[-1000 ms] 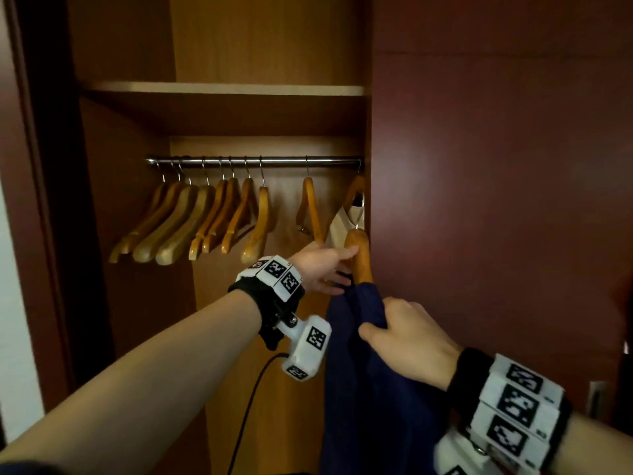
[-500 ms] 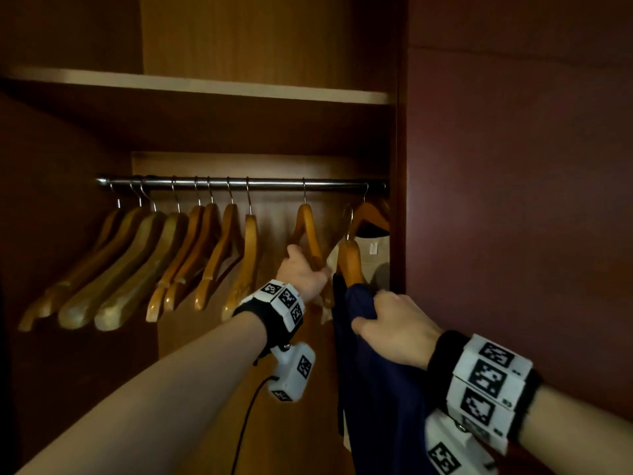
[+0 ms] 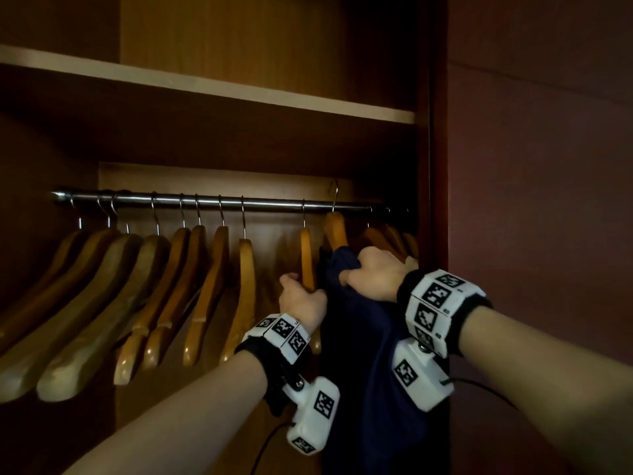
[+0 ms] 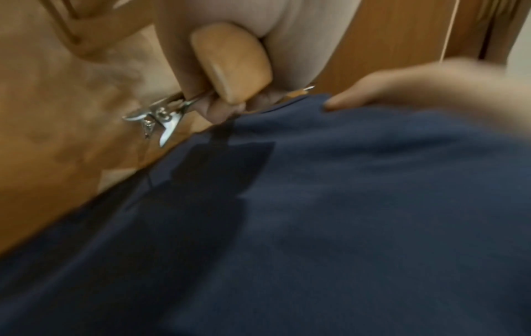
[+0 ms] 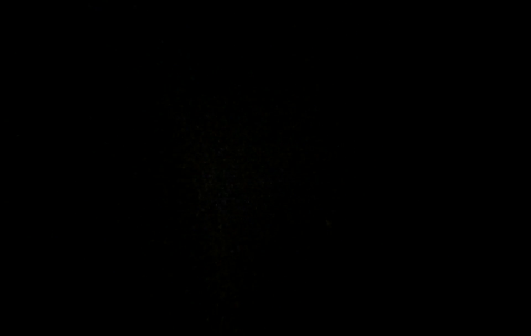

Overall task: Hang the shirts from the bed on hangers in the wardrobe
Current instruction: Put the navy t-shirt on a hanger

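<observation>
A navy shirt (image 3: pixel 356 371) hangs on a wooden hanger (image 3: pixel 335 231). Its hook reaches up past the metal rail (image 3: pixel 205 200); whether it rests on the bar I cannot tell. My right hand (image 3: pixel 370 275) grips the shirt's shoulder over that hanger. My left hand (image 3: pixel 298 296) is curled round the neighbouring empty hanger (image 3: pixel 306 255), just left of the shirt. In the left wrist view one finger (image 4: pixel 373 91) lies on the navy shirt (image 4: pixel 316 227). Behind it a beige shirt (image 4: pixel 301 34) hangs on another hanger (image 4: pixel 232 63). The right wrist view is black.
Several empty wooden hangers (image 3: pixel 164 296) fill the rail to the left. More hangers (image 3: pixel 394 238) crowd the right end beside the wardrobe's dark side panel (image 3: pixel 438 234). A shelf (image 3: pixel 205 84) runs above the rail. Metal clips (image 4: pixel 155 116) hang under the beige shirt's hanger.
My right hand has lifted the navy shirt and its hanger up to the rail. My left hand let go of that hanger and took the empty one beside it. The view moved closer.
</observation>
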Demonstrator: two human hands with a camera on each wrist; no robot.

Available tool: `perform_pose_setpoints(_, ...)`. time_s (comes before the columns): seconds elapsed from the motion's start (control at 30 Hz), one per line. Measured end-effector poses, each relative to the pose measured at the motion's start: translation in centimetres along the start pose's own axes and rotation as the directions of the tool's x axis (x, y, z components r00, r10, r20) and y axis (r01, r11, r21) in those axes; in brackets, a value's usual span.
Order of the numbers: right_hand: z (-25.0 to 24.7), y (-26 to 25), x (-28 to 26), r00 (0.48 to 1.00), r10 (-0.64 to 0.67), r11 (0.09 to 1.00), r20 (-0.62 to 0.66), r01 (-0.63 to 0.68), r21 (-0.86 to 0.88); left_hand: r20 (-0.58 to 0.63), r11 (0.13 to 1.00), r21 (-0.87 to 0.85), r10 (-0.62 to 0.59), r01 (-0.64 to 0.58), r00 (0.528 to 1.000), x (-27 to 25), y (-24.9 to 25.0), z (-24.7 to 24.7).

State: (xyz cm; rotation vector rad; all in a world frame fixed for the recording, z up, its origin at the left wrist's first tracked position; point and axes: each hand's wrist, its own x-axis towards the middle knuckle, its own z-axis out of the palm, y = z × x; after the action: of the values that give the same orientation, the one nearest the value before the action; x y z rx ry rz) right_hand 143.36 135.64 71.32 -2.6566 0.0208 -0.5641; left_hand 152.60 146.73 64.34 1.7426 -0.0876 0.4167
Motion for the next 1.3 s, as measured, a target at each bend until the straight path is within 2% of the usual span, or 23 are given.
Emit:
perform_pose_setpoints(0.13,0.5,-0.1,3.5,1.000,-0.002,1.000,-0.012,0.002,0.007,0.130,0.971,-0.205,-0.099,0.125,0.987,-0.1,0.0,-0.8)
perform_pose_setpoints(0.23,1.0,-0.1,5.0,0.999,0.045,0.998,-0.007,-0.045,0.034,0.209,0.945,-0.272,-0.126,0.182,0.970,-0.8,-0.5,-1.3)
perform_pose_setpoints(0.4,1.8,0.6,6.0,0.995,0.095,0.995,0.002,-0.095,0.032,0.212,0.932,-0.316,-0.115,0.180,0.970,-0.7,-0.8,-2.0)
perform_pose_setpoints(0.57,2.9,2.0,5.3,0.995,0.089,0.989,0.044,-0.084,-0.122,0.185,0.935,-0.323,-0.089,0.146,0.979,-0.6,-1.3,-1.6)
perform_pose_setpoints(0.7,4.8,2.8,5.2,0.996,0.046,0.994,0.082,-0.037,-0.105,0.187,0.941,-0.304,-0.091,0.146,0.978,-0.8,-1.1,-1.4)
perform_pose_setpoints(0.9,5.4,2.5,4.9,0.995,0.059,0.994,0.078,-0.051,-0.101,0.204,0.926,-0.335,-0.106,0.172,0.973,-1.3,-0.3,-1.7)
perform_pose_setpoints(1.03,4.5,1.2,3.9,0.991,0.066,0.990,0.118,-0.051,-0.129,0.167,0.948,-0.294,-0.070,0.117,0.984,-0.9,-0.7,-2.4)
perform_pose_setpoints(1.2,3.6,-0.8,1.9,0.997,0.047,0.970,0.061,-0.030,-0.242,0.112,0.960,-0.268,-0.046,0.075,0.993,-0.9,-1.0,-3.4)
perform_pose_setpoints(1.3,4.1,-1.5,1.7,0.997,0.004,0.990,-0.078,-0.015,-0.138,0.129,0.961,-0.264,-0.049,0.082,0.990,-1.0,-0.7,-3.9)
